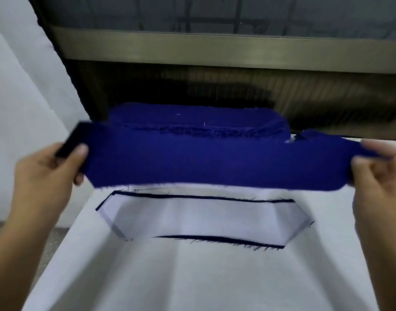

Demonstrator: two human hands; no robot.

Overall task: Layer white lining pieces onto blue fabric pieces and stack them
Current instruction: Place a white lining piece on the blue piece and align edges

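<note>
Pinched at both ends and stretched nine-to-three above the table point(192, 283): blue fabric piece point(203, 162), left hand point(46, 173) curled on the nine o'clock end, right hand point(380, 176) apparently likewise at three, though blurred. Just toward six, parallel and equally near either hand: white lining piece point(199, 218) capping a blue-edged stack. At twelve, blue pile point(199, 120).

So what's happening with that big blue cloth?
A person holds a blue fabric piece by its two ends, left hand on one end and right hand on the other, stretched out above the white table. Behind it sits a pile of more blue pieces. Nearer, a white lining piece lies on top of a blue piece whose dark edges peek out.
</note>
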